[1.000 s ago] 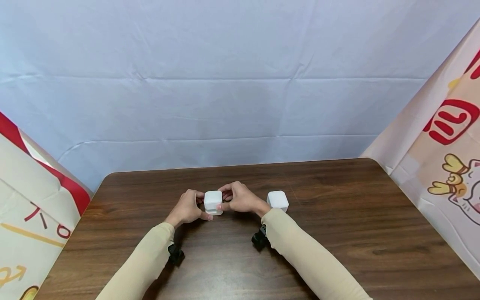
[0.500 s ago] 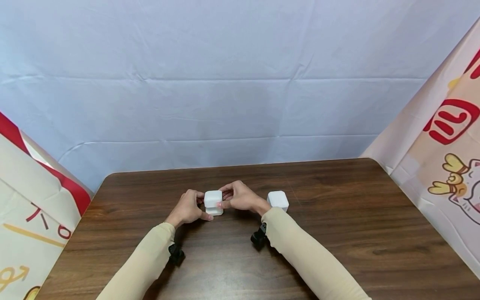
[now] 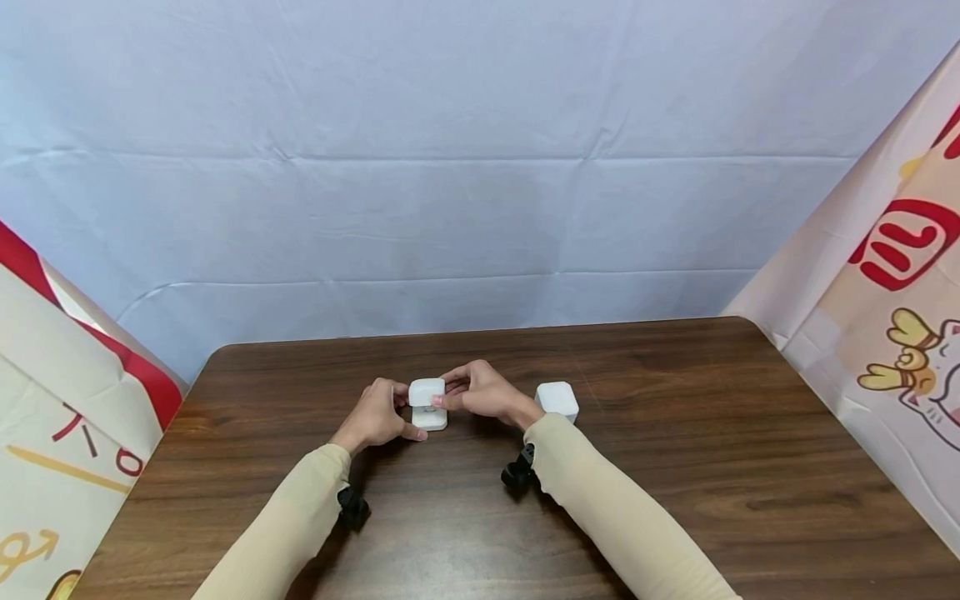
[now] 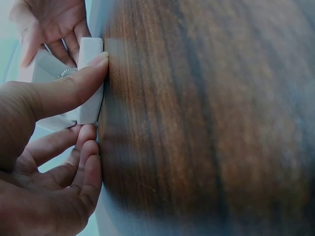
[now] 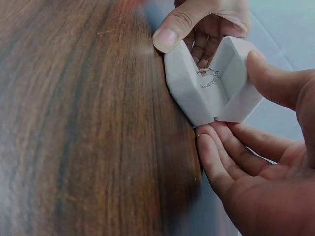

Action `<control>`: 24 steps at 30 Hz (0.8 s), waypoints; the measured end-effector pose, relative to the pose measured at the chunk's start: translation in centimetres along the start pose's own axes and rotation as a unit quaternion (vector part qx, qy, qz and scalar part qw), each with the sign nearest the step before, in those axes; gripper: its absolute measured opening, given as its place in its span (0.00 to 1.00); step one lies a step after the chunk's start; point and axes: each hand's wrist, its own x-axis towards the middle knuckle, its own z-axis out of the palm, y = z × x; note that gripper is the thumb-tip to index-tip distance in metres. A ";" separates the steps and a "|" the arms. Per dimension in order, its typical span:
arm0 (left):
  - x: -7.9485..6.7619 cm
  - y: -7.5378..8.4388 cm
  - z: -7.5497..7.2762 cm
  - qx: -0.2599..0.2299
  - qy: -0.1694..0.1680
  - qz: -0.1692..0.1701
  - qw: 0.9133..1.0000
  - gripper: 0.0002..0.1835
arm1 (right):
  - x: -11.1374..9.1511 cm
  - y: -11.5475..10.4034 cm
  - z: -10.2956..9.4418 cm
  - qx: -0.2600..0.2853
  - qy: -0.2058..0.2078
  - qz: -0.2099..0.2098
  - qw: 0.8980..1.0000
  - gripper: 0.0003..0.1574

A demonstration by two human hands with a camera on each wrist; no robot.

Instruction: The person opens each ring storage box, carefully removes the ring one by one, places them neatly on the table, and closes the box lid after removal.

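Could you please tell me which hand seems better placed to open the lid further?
Probably the right hand: its thumb is on the lid, while the left hand holds the base.

White Box (image 5: 184, 91) Opens Wider

We now see the lid (image 3: 426, 390) tipped up and back toward the far side, where a second ago only a narrow gap parted it from the base (image 3: 430, 419). The right hand's thumb (image 3: 438, 402) has risen with it, on the lid's right. The gap on the near side has widened, and inside, a ring (image 5: 209, 77) has come into our view.
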 end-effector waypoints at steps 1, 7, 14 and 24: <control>0.0 0.0 0.0 0.000 0.000 0.000 1.000 0.20 | 0.0 0.0 0.0 0.003 0.001 0.001 1.000 0.30; 0.0 0.0 0.0 -0.004 -0.003 -0.003 1.000 0.19 | -0.1 0.0 0.1 0.005 0.011 0.003 1.000 0.30; -0.1 0.1 -0.1 0.001 -0.004 -0.004 1.000 0.20 | -0.1 0.1 0.0 0.008 0.022 0.010 1.000 0.31; 0.1 0.0 -0.1 -0.008 -0.005 -0.006 1.000 0.20 | 0.2 0.1 0.0 0.020 0.039 0.035 0.998 0.31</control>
